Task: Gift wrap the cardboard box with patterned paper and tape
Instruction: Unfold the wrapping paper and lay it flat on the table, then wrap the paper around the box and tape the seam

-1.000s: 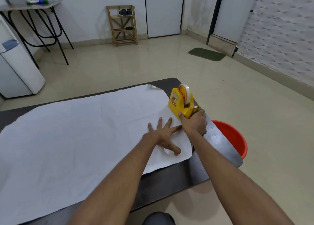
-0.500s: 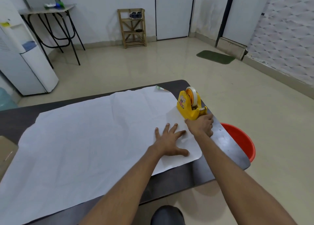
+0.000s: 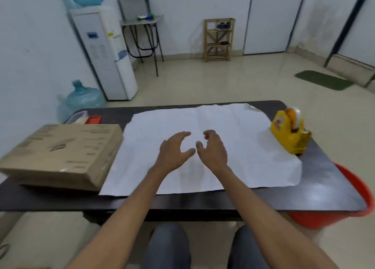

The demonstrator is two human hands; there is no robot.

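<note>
Both hands have left the dispenser and now hover empty, fingers loosely curled, over the paper's middle: left hand, right hand. Paper lies white side up; box sits at the table's left edge, dispenser at the right.

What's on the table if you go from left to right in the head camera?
Box → left hand → right hand → tape dispenser. The paper spreads under both hands, so it has no single place.

one box, one paper sheet, perhaps two bottles
</note>
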